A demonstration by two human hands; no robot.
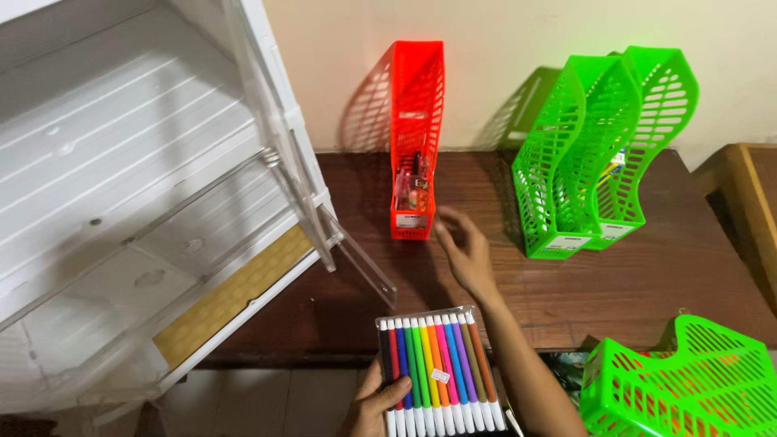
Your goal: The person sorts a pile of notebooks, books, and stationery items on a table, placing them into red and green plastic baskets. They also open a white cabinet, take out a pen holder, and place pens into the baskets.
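Note:
My left hand (374, 406) grips a clear pack of several coloured felt-tip pens (437, 368) at the bottom of the view, thumb across its lower left corner. My right hand (465, 251) reaches forward over the dark wooden table (664, 275), fingers spread and holding nothing. It hovers just right of the front of a red plastic magazine file (417, 133), which stands against the wall with small items inside.
Two green lattice magazine files (603, 154) stand side by side right of the red one. Another green file (688, 380) lies at the bottom right. A white plastic shelf unit (137, 186) with a clear flap fills the left. A wooden piece (749, 202) sits at the far right.

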